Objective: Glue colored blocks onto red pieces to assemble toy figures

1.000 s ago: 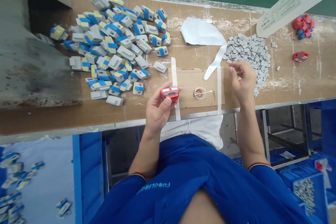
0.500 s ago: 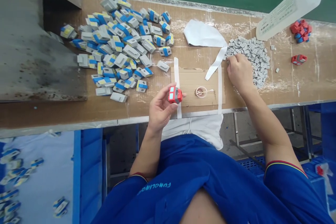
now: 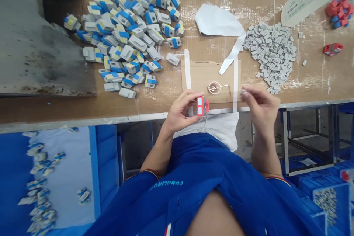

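My left hand [image 3: 182, 112] is closed around a red toy vehicle part [image 3: 201, 106] with pale blue windows and a grey end, held over the table's front edge. Pinched between the thumb and fingertips of my right hand [image 3: 261, 105] is a small grey plastic piece [image 3: 243, 92]. It looks like those in the pile of small grey pieces [image 3: 272, 51] beyond that hand. Between my hands, a little farther off, a small round cup [image 3: 214, 87] with a thin white stick across it rests on a taped-down cardboard sheet [image 3: 197, 73].
A large heap of grey, blue and yellow toy parts [image 3: 129, 37] covers the table's left side. White cloth [image 3: 215, 20] lies at the back. A bottle [image 3: 306, 0], a red toy part [image 3: 333, 48] and a red-and-blue cluster [image 3: 339, 13] stand right. A metal box [image 3: 22, 51] borders the left.
My right hand has come away from the grey pile toward me with a small piece. My left hand has moved right with the red part and turned it. The view has shifted slightly.
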Motion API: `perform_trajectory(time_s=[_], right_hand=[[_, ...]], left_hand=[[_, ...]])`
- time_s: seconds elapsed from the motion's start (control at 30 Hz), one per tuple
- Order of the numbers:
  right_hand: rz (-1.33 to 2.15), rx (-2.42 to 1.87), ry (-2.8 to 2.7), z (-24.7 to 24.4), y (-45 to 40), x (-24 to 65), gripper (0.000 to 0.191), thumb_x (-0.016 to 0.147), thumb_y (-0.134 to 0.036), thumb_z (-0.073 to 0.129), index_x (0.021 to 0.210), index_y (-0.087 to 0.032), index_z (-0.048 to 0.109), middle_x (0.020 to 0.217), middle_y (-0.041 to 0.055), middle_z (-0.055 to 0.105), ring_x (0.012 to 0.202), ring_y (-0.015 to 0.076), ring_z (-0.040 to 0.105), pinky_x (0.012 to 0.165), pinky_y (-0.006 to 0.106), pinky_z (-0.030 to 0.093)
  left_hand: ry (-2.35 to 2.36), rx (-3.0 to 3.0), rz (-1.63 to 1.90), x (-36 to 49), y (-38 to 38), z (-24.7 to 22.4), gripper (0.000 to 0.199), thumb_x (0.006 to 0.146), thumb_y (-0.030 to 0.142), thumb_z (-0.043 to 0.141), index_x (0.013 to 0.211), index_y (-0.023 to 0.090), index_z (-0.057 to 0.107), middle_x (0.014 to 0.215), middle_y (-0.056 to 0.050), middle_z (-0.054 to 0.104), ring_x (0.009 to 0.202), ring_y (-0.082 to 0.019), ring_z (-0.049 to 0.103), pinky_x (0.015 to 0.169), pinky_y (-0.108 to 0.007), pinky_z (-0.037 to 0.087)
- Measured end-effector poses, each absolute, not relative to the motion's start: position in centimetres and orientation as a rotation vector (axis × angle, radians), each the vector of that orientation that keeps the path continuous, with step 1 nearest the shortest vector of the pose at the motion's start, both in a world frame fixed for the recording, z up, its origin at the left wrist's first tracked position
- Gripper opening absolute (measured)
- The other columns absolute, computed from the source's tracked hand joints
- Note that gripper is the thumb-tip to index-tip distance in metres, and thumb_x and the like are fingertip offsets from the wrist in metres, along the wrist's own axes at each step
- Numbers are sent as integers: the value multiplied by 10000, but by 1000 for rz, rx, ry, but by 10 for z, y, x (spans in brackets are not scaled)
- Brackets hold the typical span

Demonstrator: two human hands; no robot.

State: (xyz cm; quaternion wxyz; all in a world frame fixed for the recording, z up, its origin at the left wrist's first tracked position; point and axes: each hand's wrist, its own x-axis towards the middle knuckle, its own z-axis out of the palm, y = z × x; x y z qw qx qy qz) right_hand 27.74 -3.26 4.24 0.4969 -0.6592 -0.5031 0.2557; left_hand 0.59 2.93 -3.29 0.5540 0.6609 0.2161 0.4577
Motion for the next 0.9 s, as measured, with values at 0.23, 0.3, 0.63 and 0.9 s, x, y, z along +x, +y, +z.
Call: perform_trajectory(time_s=[0.23,0.3,0.63,0.9], right_hand=[[1087,-1512,-698,38,-57,198,395,771,-601,992,889,-261,829,727,-24,803,641,148,733,633,298,643],[1136,-1507,-675,37,-54,194,427,750,-630,994,862,-259,815,751,-16,816,653,150,733,651,306,651],[1140,-1604,-744,34,-56,194,464,796,-695,930,901,-265,789,870,30,830,779,201,742,772,381,653],[1102,-1609,-807,28,-55,193,399,873,-640,888,879,-252,799,876,32,827,785,194,714,749,357,592]], left_hand=[[553,1875,1035,5,28,-28,592,967,322,853,1529,276,672,1351,-138,745,1234,-245,769,941,-350,694],[547,1944,1066,7,30,-27,590,959,303,863,1517,270,676,1341,-132,771,1226,-243,785,992,-366,683],[601,1960,1019,7,26,-30,528,969,347,855,1468,235,726,1362,-142,822,1206,-248,815,934,-331,706],[585,1936,1011,6,26,-31,554,971,282,854,1501,237,701,1391,-151,805,1199,-245,827,914,-306,722]])
